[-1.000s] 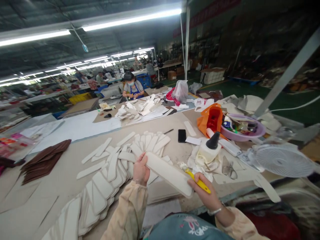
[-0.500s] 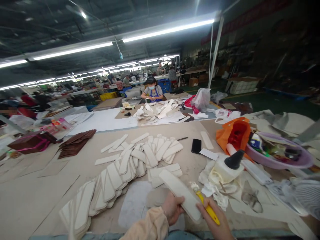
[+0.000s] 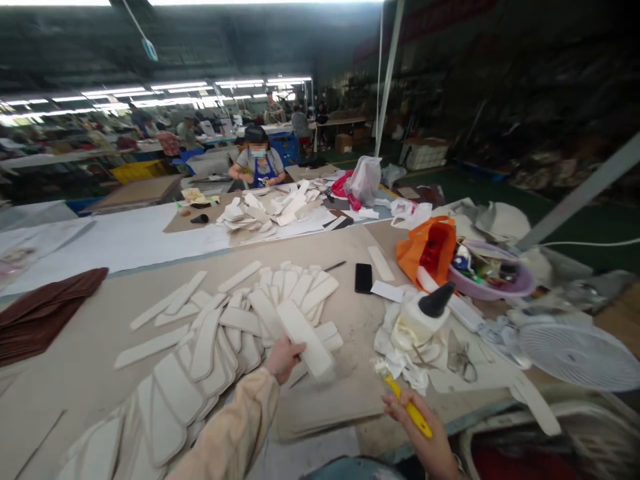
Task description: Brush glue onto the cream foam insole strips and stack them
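Fingers (image 3: pixel 299 349) pinch a pale strip (image 3: pixel 303 333) in left hand (image 3: pixel 284 360), apparently a yellow brush (image 3: pixel 418 419) in right hand (image 3: pixel 429 430).

Hands (image 3: pixel 284 360) hold a pale strip (image 3: pixel 306 340) and yellow brush (image 3: pixel 407 405).

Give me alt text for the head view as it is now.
Left hand holds a white strip, right hand a yellow brush, over a table with fanned strips at left. A phone, bottle and orange bag sit farther back; a person works opposite.
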A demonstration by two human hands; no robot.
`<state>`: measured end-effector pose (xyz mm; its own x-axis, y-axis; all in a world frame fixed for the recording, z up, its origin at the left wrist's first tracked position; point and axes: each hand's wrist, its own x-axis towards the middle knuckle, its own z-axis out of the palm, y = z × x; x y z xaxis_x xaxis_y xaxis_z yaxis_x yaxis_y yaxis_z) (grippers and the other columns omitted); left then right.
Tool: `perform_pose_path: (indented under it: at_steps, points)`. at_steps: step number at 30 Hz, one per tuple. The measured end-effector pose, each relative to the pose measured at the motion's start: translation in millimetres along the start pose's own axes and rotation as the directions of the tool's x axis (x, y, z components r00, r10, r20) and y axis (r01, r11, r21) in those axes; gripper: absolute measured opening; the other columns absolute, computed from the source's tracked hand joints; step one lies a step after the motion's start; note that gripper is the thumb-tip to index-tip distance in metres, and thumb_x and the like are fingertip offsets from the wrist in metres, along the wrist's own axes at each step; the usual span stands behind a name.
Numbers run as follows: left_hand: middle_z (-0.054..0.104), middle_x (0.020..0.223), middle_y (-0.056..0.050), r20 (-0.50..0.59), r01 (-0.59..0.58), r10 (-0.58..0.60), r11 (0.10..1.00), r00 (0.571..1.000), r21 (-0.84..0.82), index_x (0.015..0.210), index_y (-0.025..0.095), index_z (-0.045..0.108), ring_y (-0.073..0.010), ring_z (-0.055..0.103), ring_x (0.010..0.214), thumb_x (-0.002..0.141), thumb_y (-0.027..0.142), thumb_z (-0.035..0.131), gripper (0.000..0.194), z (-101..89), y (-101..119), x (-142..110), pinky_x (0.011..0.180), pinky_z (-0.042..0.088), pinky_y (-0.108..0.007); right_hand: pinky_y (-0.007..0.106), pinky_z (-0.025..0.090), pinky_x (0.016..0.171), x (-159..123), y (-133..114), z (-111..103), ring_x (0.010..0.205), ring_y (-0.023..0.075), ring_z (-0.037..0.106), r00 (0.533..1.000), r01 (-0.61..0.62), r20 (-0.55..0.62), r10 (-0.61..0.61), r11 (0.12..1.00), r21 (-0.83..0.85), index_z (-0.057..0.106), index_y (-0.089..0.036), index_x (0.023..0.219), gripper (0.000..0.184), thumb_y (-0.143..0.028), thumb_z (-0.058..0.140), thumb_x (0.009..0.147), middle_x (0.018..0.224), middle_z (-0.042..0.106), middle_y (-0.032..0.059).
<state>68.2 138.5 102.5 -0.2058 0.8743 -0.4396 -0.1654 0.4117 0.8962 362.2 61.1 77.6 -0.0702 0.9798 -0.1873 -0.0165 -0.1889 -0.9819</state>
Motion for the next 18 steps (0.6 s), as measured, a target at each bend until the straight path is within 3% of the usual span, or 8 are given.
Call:
perform_pose_path:
  at_steps: [5, 8, 10, 12, 15, 18]
  points:
    - [0.065, 0.093, -0.01, -0.146, 0.008, 0.02, 0.982, 0.989, 0.188, 0.096, 0.015, 0.054, -0.0207, 0.06, 0.089, 0.059, 0.029, 0.068, 0.041, -52.7, 51.9, 94.1, 0.076, 0.046, -0.033, 0.035, 0.055, 0.071, -10.0, 16.1, -17.0, 0.076, 0.0243, 0.065, 0.98, -0.072, -0.187, 0.066, 0.997, -0.025, 0.052, -0.02, 0.082, 0.027, -0.045, 0.06, 0.074, 0.084, 0.068, 0.0074]
    - [0.061, 0.104, -0.012, -0.259, 0.039, 0.054, 0.939, 0.964, 0.341, 0.104, 0.014, 0.051, -0.0247, 0.054, 0.103, 0.061, 0.03, 0.065, 0.048, -69.6, 59.9, 129.1, 0.084, 0.041, -0.036, 0.037, 0.055, 0.065, -11.6, 22.1, -32.0, 0.072, 0.0246, 0.064, 0.961, -0.084, -0.27, 0.061, 0.994, -0.073, 0.054, -0.019, 0.092, 0.031, -0.045, 0.058, 0.076, 0.082, 0.067, 0.0081]
    - [0.057, 0.112, -0.013, -0.282, 0.045, 0.086, 0.902, 0.956, 0.428, 0.108, 0.014, 0.049, -0.027, 0.047, 0.112, 0.064, 0.031, 0.062, 0.049, -72.9, 46.4, 137.0, 0.091, 0.036, -0.039, 0.035, 0.053, 0.062, -7.3, 19.2, -41.6, 0.066, 0.0221, 0.062, 0.942, -0.06, -0.336, 0.02, 0.992, -0.109, 0.053, -0.019, 0.097, 0.033, -0.046, 0.055, 0.078, 0.078, 0.065, 0.0064]
    - [0.054, 0.116, -0.011, -0.226, 0.008, 0.13, 0.853, 0.965, 0.521, 0.105, 0.016, 0.053, -0.0268, 0.045, 0.114, 0.066, 0.033, 0.06, 0.043, -73.7, 18.1, 132.9, 0.096, 0.032, -0.039, 0.033, 0.051, 0.056, 2.5, 10.5, -50.5, 0.059, 0.019, 0.059, 0.918, -0.031, -0.394, -0.037, 0.986, -0.166, 0.053, -0.019, 0.099, 0.033, -0.046, 0.052, 0.079, 0.071, 0.063, 0.004]
    - [0.056, 0.113, -0.011, 0.102, -0.26, 0.329, 0.481, 0.939, 0.837, 0.102, 0.017, 0.056, -0.0236, 0.047, 0.111, 0.074, 0.036, 0.05, 0.035, -76.4, -34.9, 111.3, 0.097, 0.032, -0.035, 0.029, 0.045, 0.049, 26.1, -8.6, -62.3, 0.05, 0.0159, 0.052, 0.888, -0.025, -0.445, -0.113, 0.956, -0.294, 0.055, -0.018, 0.095, 0.036, -0.05, 0.048, 0.081, 0.06, 0.057, 0.0011]
    - [0.055, 0.114, -0.013, 0.236, -0.315, 0.319, 0.224, 0.918, 0.922, 0.108, 0.014, 0.055, -0.0239, 0.047, 0.109, 0.077, 0.035, 0.047, 0.038, -80.4, -71.0, 85.8, 0.096, 0.033, -0.036, 0.027, 0.04, 0.046, 56.6, -24.6, -70.8, 0.045, 0.0135, 0.046, 0.894, -0.047, -0.426, -0.142, 0.913, -0.404, 0.058, -0.017, 0.092, 0.038, -0.052, 0.046, 0.081, 0.054, 0.053, -0.0016]
